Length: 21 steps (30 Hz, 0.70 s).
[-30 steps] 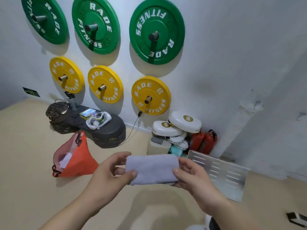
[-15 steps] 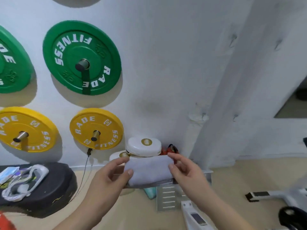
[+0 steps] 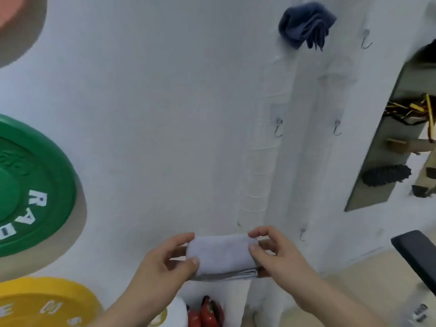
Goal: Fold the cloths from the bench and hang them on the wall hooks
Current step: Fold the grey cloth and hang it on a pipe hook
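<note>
A: Where's the pale grey cloth [image 3: 220, 252] right now?

B: At about 6 o'clock in the view, folded into a compact rectangle, held up in front of the white wall [image 3: 153, 114]. The left hand [image 3: 165, 263] pinches its left end, thumb on the front and fingers behind; the right hand [image 3: 274, 252] is clamped on the right end the same way.

A: So the folding looks finished?

B: I'd judge so. The stacked layers show along the bottom edge. It isn't hung yet.

A: Anything already up?

B: A dark blue cloth [image 3: 305, 24] hangs bunched at 1 o'clock, so at least one is done.

A: Free hooks?

B: Several. A middle hook [image 3: 278, 128] at 1 o'clock, another hook [image 3: 337, 128] to its right, an upper hook [image 3: 365, 40] towards 2 o'clock, and a low hook [image 3: 302, 234] just right of the hands. Whether more cloths wait on the bench [image 3: 417, 258], at 4 o'clock, I cannot tell.
</note>
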Available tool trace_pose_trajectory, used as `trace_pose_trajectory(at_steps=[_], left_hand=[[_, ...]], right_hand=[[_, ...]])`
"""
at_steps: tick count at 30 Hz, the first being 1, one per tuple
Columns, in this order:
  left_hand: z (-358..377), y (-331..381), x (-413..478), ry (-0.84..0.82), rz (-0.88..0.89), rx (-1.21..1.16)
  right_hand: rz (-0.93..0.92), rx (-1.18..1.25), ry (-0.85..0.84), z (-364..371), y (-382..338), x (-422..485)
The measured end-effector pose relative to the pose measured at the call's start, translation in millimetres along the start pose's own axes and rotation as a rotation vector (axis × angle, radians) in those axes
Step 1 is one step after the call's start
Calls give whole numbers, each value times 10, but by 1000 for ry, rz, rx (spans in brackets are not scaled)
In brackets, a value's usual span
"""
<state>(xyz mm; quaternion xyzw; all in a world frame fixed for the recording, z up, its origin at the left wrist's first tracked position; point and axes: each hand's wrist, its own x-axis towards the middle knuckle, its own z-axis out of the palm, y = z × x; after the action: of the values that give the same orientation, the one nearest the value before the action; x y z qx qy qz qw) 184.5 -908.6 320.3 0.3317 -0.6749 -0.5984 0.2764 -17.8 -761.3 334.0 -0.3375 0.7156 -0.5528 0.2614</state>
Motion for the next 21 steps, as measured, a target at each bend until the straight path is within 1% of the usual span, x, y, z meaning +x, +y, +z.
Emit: trace_pose_trajectory(at_steps=[6,12,16,19,21], left_hand=[[259,585,1253,-137,158,14],[705,1371,2013,-208,369,61],[1012,1767,2342,-193,444,56],[1244,1951,2536,-145,498,22],[1414,2051,2683,-99,520,3]], right_hand=[[-22,-58,170,-444,-517,939],[-84,-99,312,-1099,-1072,1612],[-171,-143,337,-1509,-1361,1978],[-276,-146,343,-1732,-1478,2209],[-363,-223,373,-1856,-1497,2391]])
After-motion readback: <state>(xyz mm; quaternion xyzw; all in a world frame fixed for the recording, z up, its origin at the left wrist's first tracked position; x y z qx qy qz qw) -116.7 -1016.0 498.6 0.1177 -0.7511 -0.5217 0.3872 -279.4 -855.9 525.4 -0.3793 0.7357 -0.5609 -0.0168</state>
